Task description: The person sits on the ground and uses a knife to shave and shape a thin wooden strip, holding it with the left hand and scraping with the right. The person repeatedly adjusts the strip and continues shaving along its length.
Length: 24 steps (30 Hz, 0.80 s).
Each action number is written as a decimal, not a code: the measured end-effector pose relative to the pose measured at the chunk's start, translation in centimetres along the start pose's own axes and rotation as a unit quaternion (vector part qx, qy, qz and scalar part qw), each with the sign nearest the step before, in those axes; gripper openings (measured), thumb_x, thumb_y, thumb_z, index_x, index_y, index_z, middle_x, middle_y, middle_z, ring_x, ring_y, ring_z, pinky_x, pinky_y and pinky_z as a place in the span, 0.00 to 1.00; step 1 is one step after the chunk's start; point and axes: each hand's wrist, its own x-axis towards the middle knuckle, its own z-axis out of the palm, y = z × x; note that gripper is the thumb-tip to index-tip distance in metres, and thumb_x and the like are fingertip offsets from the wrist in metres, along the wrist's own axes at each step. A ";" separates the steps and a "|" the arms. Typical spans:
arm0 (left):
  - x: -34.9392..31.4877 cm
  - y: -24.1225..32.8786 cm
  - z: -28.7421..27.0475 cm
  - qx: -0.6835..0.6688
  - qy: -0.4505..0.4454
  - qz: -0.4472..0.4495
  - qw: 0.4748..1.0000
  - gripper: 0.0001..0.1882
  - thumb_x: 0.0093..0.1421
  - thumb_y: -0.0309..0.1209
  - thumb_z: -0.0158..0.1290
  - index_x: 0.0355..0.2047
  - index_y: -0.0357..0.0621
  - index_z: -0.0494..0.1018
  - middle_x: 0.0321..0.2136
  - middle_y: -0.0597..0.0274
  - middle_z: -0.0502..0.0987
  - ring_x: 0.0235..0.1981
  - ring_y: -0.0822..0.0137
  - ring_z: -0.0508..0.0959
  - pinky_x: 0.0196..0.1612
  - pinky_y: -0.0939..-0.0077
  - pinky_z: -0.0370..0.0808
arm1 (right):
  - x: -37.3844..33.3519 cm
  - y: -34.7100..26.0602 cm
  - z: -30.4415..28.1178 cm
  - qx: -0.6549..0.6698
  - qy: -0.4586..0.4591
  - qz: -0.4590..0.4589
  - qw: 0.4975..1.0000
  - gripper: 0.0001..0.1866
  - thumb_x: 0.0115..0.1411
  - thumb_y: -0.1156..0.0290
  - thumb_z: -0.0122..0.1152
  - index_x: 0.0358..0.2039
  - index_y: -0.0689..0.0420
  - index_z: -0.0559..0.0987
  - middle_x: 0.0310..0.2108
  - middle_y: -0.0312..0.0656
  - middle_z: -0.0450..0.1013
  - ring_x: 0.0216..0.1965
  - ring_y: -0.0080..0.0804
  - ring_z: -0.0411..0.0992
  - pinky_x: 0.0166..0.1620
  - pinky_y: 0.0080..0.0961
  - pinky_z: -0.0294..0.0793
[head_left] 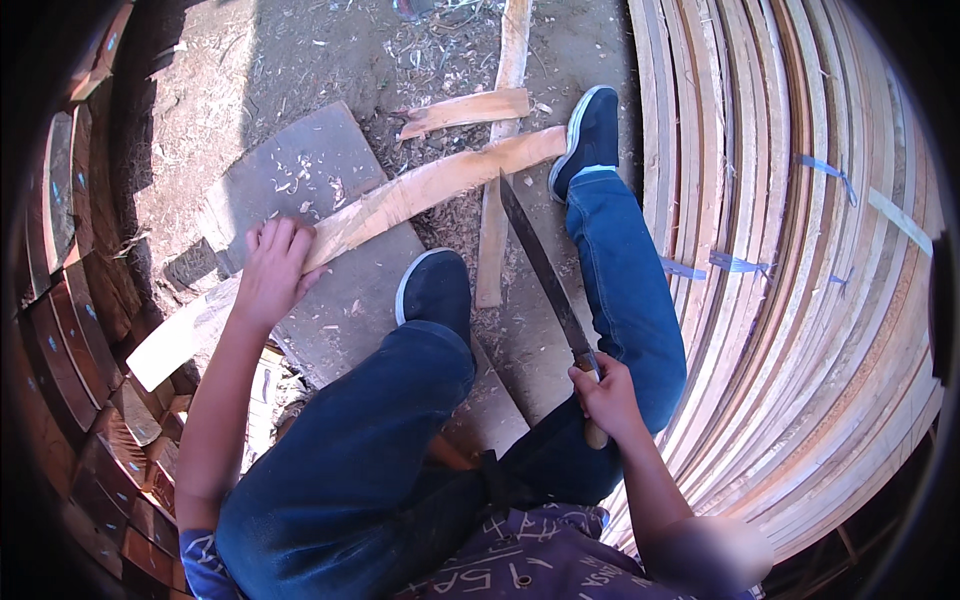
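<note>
A long pale plank (pixel 410 195) slants across in front of me, from the lower left up to my right shoe. My left hand (pixel 277 262) grips its left part, fingers over the far edge and thumb on the near side. My right hand (pixel 608 393) is closed around the wooden handle of a machete (pixel 543 262), beside my right thigh. The long dark blade points away from me, its tip close to the plank's near edge toward the right end. Whether tip and plank touch, I cannot tell.
Flat grey board (pixel 300 185) lies under the plank. A short wood piece (pixel 465 112) and a narrow strip (pixel 492 255) lie beyond and beneath it. Tied stacks of long slats (pixel 740 130) line the right; stacked timber (pixel 75 330) stands left. Shavings litter the ground. My shoes flank the strip.
</note>
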 end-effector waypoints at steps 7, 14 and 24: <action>-1.0 1.2 -0.3 0.135 0.032 0.008 0.990 0.22 0.52 0.28 0.57 0.48 0.44 0.70 0.42 0.57 0.71 0.46 0.58 0.73 0.53 0.57 0.67 | -3.5 0.1 0.6 0.089 0.020 -0.019 0.996 0.07 0.64 0.70 0.59 0.32 0.60 0.74 0.18 0.32 0.68 0.13 0.17 0.64 0.16 0.18 0.62; 0.1 0.2 1.2 0.201 -0.007 0.098 0.975 0.14 0.53 0.27 0.52 0.42 0.41 0.72 0.30 0.60 0.77 0.34 0.60 0.79 0.39 0.69 0.77 | -10.4 0.7 -1.6 0.136 0.075 -0.011 0.988 0.07 0.64 0.70 0.59 0.33 0.60 0.75 0.18 0.32 0.68 0.13 0.18 0.65 0.16 0.17 0.64; 2.0 0.4 -2.4 -0.004 -0.144 -0.026 0.989 0.11 0.53 0.24 0.53 0.37 0.42 0.80 0.36 0.48 0.81 0.41 0.49 0.82 0.44 0.58 0.79 | -20.5 2.2 -2.1 0.219 0.080 -0.066 0.970 0.07 0.63 0.70 0.60 0.36 0.61 0.75 0.20 0.35 0.70 0.15 0.19 0.68 0.16 0.17 0.67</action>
